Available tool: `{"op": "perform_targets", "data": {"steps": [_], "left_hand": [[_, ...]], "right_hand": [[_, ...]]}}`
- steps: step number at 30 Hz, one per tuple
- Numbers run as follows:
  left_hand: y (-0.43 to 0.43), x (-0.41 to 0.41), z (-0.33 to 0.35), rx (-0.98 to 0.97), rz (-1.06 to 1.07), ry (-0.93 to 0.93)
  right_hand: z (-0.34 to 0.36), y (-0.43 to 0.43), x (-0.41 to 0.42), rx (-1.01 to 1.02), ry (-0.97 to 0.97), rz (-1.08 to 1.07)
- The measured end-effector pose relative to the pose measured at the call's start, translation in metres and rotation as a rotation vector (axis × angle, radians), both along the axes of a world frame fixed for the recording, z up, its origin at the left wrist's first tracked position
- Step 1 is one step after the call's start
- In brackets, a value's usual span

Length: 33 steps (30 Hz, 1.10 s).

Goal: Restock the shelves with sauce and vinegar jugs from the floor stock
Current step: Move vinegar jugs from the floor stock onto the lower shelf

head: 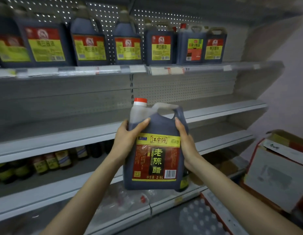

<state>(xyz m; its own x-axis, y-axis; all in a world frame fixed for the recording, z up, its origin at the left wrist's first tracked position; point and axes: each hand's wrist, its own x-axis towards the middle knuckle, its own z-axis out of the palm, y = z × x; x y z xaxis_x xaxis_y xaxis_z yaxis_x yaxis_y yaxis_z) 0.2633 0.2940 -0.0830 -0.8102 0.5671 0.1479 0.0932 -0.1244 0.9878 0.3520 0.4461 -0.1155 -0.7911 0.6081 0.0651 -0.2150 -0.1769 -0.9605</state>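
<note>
Vinegar jug (155,150) is up in the air, in front of a bare shelf (223,109). It looks big and heavy, so both hands hold it. Left hand (128,138) wraps round its left side. Right hand (184,141) wraps round its right side, just below the handle.

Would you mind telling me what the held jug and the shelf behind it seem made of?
The vinegar jug looks like translucent plastic: dark liquid shows through below a paler neck, with a moulded handle. The shelf looks like grey painted metal, given its perforated back panel.
</note>
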Motion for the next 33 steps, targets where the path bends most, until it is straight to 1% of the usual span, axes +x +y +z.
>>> {"op": "perform_targets", "data": {"steps": [9, 13, 19, 23, 28, 33], "left_hand": [[-0.082, -0.045, -0.003, 0.051, 0.011, -0.003], [-0.133, -0.079, -0.01, 0.027, 0.029, 0.008], [-0.234, -0.136, -0.014, -0.009, 0.116, 0.001], [-0.287, -0.165, -0.016, -0.01, 0.179, -0.044], [-0.325, -0.195, -0.029, -0.037, 0.208, -0.097], [-0.333, -0.222, -0.05, -0.035, 0.223, -0.164]], "right_hand": [[0.003, -0.08, -0.055, 0.025, -0.002, -0.041], [-0.003, -0.129, -0.089, 0.038, -0.009, -0.011], [-0.007, -0.229, -0.152, 0.042, -0.045, 0.07], [-0.008, -0.278, -0.187, 0.019, -0.064, 0.131], [-0.022, -0.313, -0.221, 0.013, -0.11, 0.167], [-0.039, -0.319, -0.254, 0.016, -0.175, 0.166]]}}
